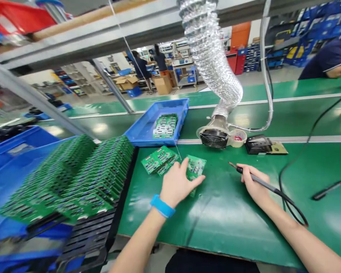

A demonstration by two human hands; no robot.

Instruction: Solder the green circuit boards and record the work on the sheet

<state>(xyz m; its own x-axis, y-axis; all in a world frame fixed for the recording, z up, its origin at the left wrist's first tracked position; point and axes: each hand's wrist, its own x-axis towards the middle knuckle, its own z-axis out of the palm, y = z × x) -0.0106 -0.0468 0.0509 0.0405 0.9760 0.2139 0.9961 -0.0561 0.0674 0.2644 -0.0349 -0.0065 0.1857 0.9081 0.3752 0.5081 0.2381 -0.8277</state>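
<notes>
My left hand [177, 184], with a blue wristband, rests on a green circuit board [197, 167] lying on the green bench mat, fingers closed over its edge. Two more boards [158, 159] lie just left of it. My right hand [252, 182] grips a black soldering iron [261, 184] like a pen, its tip pointing left toward the board. The iron's black cable loops away to the right.
A black rack [102, 227] packed with several upright green boards stands at left. A blue tray [147, 127] with boards sits behind. A silver fume duct and fan [214, 137], a solder holder [258, 145] and a black pen [328, 189] are on the bench. Another person [329, 57] is far right.
</notes>
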